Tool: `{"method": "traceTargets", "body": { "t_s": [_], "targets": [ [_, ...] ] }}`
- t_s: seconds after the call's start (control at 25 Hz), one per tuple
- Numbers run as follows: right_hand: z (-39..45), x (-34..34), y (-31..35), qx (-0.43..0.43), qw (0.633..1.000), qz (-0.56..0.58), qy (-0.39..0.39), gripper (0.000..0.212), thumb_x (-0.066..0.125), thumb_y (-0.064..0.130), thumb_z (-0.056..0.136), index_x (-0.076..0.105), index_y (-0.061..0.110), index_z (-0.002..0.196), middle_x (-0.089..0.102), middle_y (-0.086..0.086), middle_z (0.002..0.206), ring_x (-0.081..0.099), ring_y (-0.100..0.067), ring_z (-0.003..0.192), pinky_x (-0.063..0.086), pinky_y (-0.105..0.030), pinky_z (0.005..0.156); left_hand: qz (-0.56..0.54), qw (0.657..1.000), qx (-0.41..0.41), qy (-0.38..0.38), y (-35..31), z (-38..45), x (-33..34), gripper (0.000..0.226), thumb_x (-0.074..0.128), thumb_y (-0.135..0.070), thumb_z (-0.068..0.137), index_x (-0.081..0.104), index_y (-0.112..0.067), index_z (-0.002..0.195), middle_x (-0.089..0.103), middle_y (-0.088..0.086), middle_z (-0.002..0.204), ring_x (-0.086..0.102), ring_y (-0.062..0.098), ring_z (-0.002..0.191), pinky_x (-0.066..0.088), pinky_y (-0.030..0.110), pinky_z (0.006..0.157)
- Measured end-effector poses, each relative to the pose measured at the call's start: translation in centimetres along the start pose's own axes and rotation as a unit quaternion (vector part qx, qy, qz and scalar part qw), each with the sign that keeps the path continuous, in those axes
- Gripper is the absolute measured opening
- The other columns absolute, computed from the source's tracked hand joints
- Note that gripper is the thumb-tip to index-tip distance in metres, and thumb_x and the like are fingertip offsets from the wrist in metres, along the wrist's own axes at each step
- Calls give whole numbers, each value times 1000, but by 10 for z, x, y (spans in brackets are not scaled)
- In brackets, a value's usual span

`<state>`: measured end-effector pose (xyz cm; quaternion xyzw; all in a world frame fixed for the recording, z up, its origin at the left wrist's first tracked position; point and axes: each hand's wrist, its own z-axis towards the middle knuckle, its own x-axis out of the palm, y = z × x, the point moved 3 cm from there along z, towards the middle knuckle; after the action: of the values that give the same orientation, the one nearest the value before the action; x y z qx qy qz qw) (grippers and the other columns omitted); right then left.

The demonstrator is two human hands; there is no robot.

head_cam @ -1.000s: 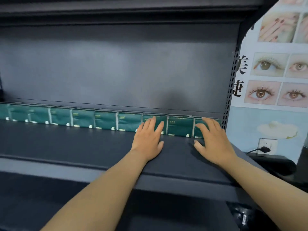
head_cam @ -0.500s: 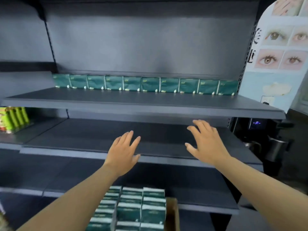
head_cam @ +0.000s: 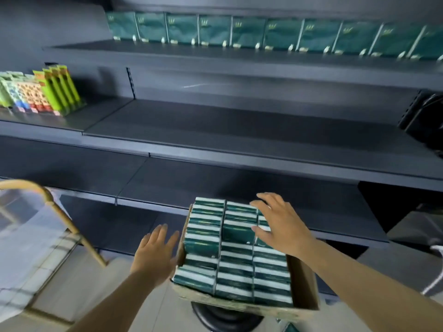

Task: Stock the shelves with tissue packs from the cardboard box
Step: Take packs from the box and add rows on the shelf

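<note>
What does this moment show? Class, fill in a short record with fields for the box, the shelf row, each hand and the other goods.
box: cardboard box packed with green tissue packs, standing on a dark round stand
shelf row: one line of tissue packs on the top shelf, upright at the back
left hand: open, beside the box's left wall, holding nothing
right hand: open, fingers spread over the packs in the box
other goods: yellow-green packets on the left shelf
</note>
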<state>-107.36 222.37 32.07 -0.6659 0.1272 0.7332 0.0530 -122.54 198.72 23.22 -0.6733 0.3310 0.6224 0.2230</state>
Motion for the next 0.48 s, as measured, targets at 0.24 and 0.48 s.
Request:
{"method": "traceTargets", "body": {
  "t_s": [0.24, 0.48],
  "targets": [
    [51, 119, 60, 38, 990, 135, 34, 51, 61, 33, 89, 43, 24, 136, 39, 5, 141, 26, -14, 133, 24, -28, 111, -52, 996, 28, 66, 57, 50, 76, 66, 31, -53, 98, 4, -27, 152, 4, 9, 159, 7, 25, 146, 14, 38, 115],
    [74, 190, 84, 112, 985, 91, 97, 53, 58, 31, 91, 39, 26, 139, 40, 4, 140, 31, -15, 132, 28, -35, 109, -45, 989, 104, 95, 56, 92, 120, 73, 29, -59, 96, -1, -24, 152, 0, 12, 159, 3, 29, 146, 13, 41, 116]
  ]
}}
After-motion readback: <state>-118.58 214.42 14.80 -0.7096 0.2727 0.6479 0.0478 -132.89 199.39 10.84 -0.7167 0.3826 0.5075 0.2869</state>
